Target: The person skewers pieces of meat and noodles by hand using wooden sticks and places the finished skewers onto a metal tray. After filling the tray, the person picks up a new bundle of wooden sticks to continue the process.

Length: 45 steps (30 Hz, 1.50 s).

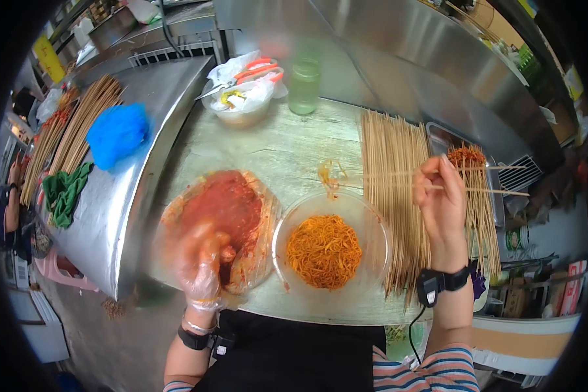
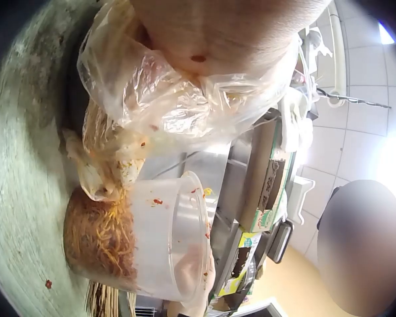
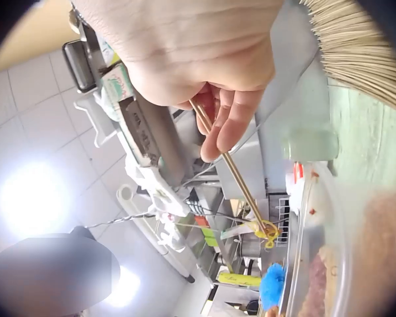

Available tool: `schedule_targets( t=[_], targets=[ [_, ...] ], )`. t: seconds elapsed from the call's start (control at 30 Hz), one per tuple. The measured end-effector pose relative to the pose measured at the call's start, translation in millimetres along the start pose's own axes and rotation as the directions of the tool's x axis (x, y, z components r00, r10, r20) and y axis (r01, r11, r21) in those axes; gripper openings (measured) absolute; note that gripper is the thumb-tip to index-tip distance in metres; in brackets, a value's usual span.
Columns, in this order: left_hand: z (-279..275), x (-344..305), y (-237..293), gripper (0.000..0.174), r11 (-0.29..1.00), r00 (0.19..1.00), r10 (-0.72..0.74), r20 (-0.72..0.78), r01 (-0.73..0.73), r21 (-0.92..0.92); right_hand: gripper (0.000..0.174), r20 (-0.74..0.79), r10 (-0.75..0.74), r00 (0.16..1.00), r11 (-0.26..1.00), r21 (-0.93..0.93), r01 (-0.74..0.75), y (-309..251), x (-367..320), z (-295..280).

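Observation:
My right hand [image 1: 443,196] [image 3: 211,72] pinches two thin wooden sticks [image 1: 385,174] [image 3: 241,181]. Yellow strands [image 1: 331,175] [image 3: 269,236] hang at their far ends, above the back rim of a clear round tub [image 1: 277,245] [image 2: 175,241]. Orange-red shreds [image 1: 325,251] [image 2: 102,238] lie inside this tub. My left hand [image 1: 202,264], in a clear plastic glove [image 2: 178,109], is at the near left part of a red chopped mixture [image 1: 225,202] in an open plastic bag [image 1: 258,264]. Blur and the glove hide how its fingers lie.
Many wooden skewers [image 1: 395,209] lie right of the tub, beside a metal tray [image 1: 441,134] with skewered red food [image 1: 467,157]. Behind stand a bowl [image 1: 238,111] with orange-handled scissors [image 1: 258,70] and a green glass [image 1: 304,88]. A steel counter [image 1: 134,189] is at the left.

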State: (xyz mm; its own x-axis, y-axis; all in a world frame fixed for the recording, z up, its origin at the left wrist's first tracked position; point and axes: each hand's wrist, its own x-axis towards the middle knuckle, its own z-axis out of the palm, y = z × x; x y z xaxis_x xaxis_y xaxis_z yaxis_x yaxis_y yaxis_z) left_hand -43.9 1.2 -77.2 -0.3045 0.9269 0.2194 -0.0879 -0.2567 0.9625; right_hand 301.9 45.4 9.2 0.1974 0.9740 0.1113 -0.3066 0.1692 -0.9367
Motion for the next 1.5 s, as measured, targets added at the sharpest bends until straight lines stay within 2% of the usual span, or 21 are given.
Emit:
schedule_targets(
  t=[0.03, 0.07, 0.27, 0.4, 0.5, 0.6, 0.67, 0.77, 0.87, 1.07, 1.3, 1.5],
  targets=[
    [3, 0, 1, 0.022, 0.998, 1.000, -0.004, -0.025, 0.003, -0.063, 0.030, 0.003, -0.021, 1.000, 0.999, -0.040, 0.022, -4, -11, 7],
    [0, 1, 2, 0.022, 0.997, 0.999, -0.038, 0.018, 0.039, -0.062, 0.031, 0.002, -0.025, 1.000, 0.999, -0.042, 0.025, -4, -20, 12],
    [3, 2, 1, 0.023, 0.999, 0.999, 0.046, 0.005, -0.046, -0.027, 0.032, -0.041, -0.029, 0.999, 0.999, -0.019, 0.028, -3, -52, 17],
    [-3, 2, 1, 0.023, 1.000, 0.998, 0.028, 0.061, -0.027, -0.016, 0.030, -0.154, -0.047, 0.987, 0.993, 0.103, 0.064, -7, -43, 5],
    [0, 1, 2, 0.023, 0.998, 0.998, -0.022, 0.053, 0.026, -0.063, 0.029, -0.171, -0.131, 0.976, 0.987, 0.068, 0.144, -4, -19, 8],
    [-3, 1, 5, 0.023, 0.997, 0.998, -0.035, 0.048, 0.038, -0.064, 0.029, -0.091, -0.150, 0.985, 0.989, -0.027, 0.148, 11, 9, 14],
    [-3, 1, 6, 0.023, 0.998, 0.998, -0.034, 0.062, 0.037, -0.042, 0.029, -0.007, -0.108, 0.994, 0.982, -0.160, 0.105, 30, 27, 7],
    [3, 0, 5, 0.021, 0.999, 1.000, -0.018, 0.009, 0.018, -0.034, 0.029, 0.038, 0.012, 0.999, 0.960, -0.282, -0.001, 49, 49, 6],
    [0, 0, 4, 0.020, 0.999, 0.999, -0.047, 0.019, 0.047, -0.023, 0.028, 0.022, 0.021, 1.000, 0.940, -0.342, -0.012, 51, 59, -3],
    [-2, 0, 4, 0.022, 1.000, 0.999, -0.014, 0.046, 0.015, -0.022, 0.028, -0.007, 0.013, 1.000, 0.920, -0.391, -0.015, 37, 56, -17],
    [-4, 0, 5, 0.019, 0.999, 0.997, -0.044, 0.056, 0.045, -0.014, 0.029, 0.055, 0.110, 0.992, 0.929, -0.360, -0.083, 66, 75, -5],
    [0, 0, 9, 0.018, 0.997, 0.997, -0.066, 0.031, 0.067, -0.049, 0.032, 0.046, 0.033, 0.998, 0.925, -0.381, -0.013, 79, 83, -3]
  ],
)
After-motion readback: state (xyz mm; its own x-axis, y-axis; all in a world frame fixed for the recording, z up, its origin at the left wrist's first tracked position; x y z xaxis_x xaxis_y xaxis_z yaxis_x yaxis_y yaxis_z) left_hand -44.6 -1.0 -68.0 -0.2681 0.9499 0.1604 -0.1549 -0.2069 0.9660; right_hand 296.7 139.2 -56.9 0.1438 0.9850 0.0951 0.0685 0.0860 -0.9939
